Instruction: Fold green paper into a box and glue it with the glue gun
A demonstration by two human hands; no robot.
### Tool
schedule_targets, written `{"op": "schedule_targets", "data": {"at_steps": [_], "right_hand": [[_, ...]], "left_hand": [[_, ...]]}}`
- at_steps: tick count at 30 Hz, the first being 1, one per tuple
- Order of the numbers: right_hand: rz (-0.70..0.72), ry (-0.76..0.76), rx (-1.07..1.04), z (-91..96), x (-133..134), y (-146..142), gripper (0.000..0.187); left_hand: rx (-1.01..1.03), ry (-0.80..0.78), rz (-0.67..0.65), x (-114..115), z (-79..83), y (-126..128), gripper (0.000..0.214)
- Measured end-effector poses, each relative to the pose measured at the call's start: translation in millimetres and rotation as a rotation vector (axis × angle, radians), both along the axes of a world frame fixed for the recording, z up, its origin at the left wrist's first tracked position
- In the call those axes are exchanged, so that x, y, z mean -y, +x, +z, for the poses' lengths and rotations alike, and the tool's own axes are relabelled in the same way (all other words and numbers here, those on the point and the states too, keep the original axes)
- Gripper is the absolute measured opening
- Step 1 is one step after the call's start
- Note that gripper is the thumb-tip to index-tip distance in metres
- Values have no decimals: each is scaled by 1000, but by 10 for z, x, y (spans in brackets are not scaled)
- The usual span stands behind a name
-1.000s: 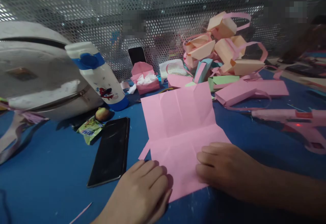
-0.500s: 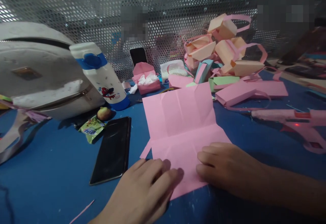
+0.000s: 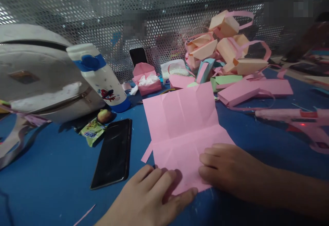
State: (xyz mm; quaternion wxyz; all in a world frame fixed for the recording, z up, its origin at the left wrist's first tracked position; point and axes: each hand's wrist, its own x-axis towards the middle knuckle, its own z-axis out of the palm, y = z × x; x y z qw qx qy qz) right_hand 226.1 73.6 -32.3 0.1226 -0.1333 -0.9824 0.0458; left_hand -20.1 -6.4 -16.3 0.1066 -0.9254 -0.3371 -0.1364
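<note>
On the creased pink paper [image 3: 185,130], left hand [image 3: 151,198] and right hand [image 3: 228,171] palm-down, each grip apart.

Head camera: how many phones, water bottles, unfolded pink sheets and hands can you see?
Phones: 2
Water bottle: 1
Unfolded pink sheet: 1
Hands: 2
Total: 6

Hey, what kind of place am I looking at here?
Probably a paper-craft workbench. A creased pink sheet lies on the blue table, a pile of folded paper baskets with strip handles sits behind it, and a glue gun lies at the right. A perforated metal screen backs the bench.
</note>
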Motion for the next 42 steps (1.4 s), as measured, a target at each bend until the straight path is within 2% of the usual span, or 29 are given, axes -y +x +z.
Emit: {"op": "schedule_targets", "data": {"at_steps": [6, 14, 16, 19, 21, 23, 25, 27, 31, 35, 42], "right_hand": [[34, 9, 37, 15, 3, 11, 15], [14, 21, 85, 46, 1, -1, 18], [2, 4, 128, 58, 0, -9, 19], [-21, -77, 172, 91, -22, -10, 20], [-17, -168, 174, 117, -54, 1, 21], [4, -239, 162, 138, -91, 16, 23], [22, -263, 150, 148, -117, 29, 24], [28, -245, 137, 147, -124, 33, 23], [50, -137, 108, 115, -99, 24, 26], [45, -24, 55, 73, -61, 23, 28], [-2, 61, 40, 72, 12, 34, 23]], "left_hand": [[3, 21, -11, -28, -27, -9, 44], [77, -90, -25, 51, 6, -40, 33], [137, -198, 9, 45, 58, -64, 27], [239, -474, 22, -7, 150, -137, 18], [325, -660, -31, -44, 189, -175, 25], [421, -746, -6, -59, 187, -173, 30], [445, -729, 87, -43, 145, -129, 21], [376, -648, 143, -8, 83, -70, 12], [276, -502, 102, 43, 3, -8, 19], [267, -488, 139, 43, -4, 0, 25], [180, -365, 157, 26, -65, 30, 25]]}}
